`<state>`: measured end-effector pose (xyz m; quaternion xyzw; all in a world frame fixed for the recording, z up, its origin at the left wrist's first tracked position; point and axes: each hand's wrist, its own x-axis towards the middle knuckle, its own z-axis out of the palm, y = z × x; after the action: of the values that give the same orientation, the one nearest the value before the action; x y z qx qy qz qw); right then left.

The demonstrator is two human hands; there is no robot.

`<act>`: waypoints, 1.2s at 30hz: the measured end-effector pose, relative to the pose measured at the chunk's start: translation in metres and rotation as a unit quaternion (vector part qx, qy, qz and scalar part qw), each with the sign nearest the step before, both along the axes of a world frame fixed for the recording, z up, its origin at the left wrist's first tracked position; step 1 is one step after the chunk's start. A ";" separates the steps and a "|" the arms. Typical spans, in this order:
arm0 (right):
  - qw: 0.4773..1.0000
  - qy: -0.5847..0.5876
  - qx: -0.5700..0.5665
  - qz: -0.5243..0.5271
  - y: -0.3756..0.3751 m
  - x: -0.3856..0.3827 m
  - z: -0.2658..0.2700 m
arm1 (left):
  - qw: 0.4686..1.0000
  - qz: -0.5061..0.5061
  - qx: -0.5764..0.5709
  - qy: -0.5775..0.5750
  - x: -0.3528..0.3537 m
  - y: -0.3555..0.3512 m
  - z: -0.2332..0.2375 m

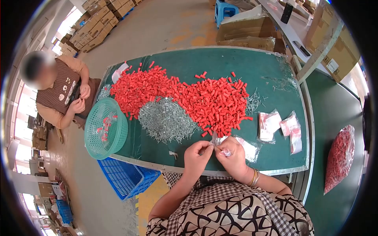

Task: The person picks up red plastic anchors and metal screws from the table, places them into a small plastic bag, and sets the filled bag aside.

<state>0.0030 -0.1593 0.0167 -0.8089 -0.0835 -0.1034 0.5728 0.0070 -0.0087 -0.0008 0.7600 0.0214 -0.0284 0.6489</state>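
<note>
Near the front edge of the green table, my left hand point(197, 156) and my right hand point(233, 157) are close together with fingertips pinched. Between them is a small clear plastic bag point(214, 138), gripped from both sides. Part of it shows whitish in my right fingers, and its contents are too small to make out. Just beyond my hands spreads a large heap of red plastic sleeves point(220, 102). A pile of small silvery screws or nails point(167, 120) lies to the left. Flat clear bags point(249, 149) rest beside my right hand.
A teal basket point(89, 131) at the table's left holds filled bags. Packs of small bags point(269, 125) lie on the right. A blue crate point(118, 179) stands below the left edge. Across the table's left end sits another person point(65, 86). A large bag of red pieces point(339, 159) lies far right.
</note>
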 end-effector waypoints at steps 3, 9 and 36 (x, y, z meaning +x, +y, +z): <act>1.000 -0.010 0.006 0.007 0.000 0.000 -0.002 | 0.999 0.002 0.032 -0.008 0.001 0.000 -0.002; 1.000 -0.011 0.004 -0.020 0.004 -0.001 -0.013 | 0.988 0.006 0.119 -0.101 0.001 -0.009 0.017; 0.996 -0.034 0.060 -0.055 0.005 0.004 -0.016 | 0.994 0.034 -0.066 0.080 0.008 -0.005 -0.003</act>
<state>0.0075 -0.1538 0.0004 -0.7727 -0.0521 -0.1665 0.6104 0.0151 -0.0133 -0.0043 0.7099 0.0977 -0.0685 0.6941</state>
